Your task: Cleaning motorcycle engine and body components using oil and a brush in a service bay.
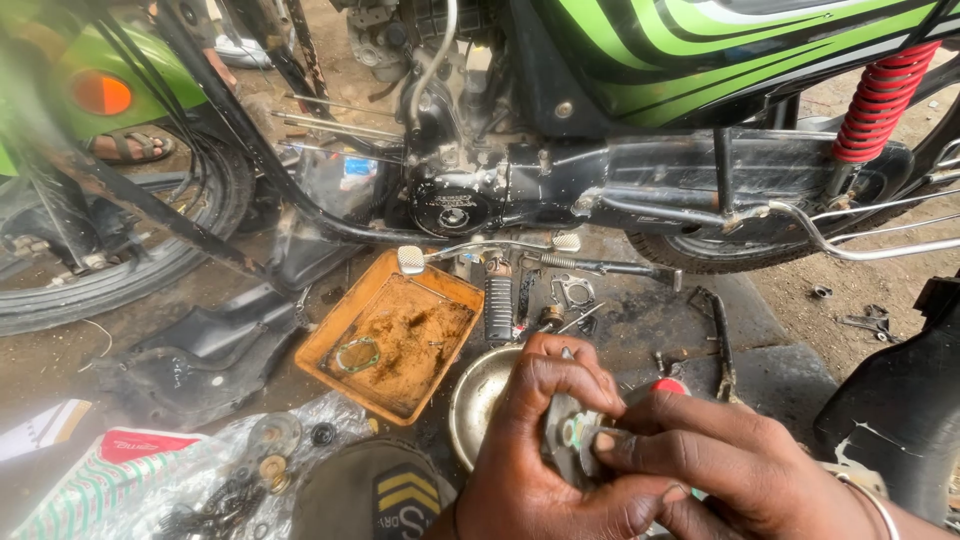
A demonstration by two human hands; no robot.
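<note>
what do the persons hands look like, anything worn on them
Both hands are bare, no gloves, and grimy with grease. The right hand has a thin silver bangle at the wrist. The left hand shows a thin dark band at the wrist. No sleeves are visible.

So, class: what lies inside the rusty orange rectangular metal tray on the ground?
Inside the orange tray: brown rusty grime and a thin greenish ring gasket. The tray's bare floor beneath the grime is covered.
</note>
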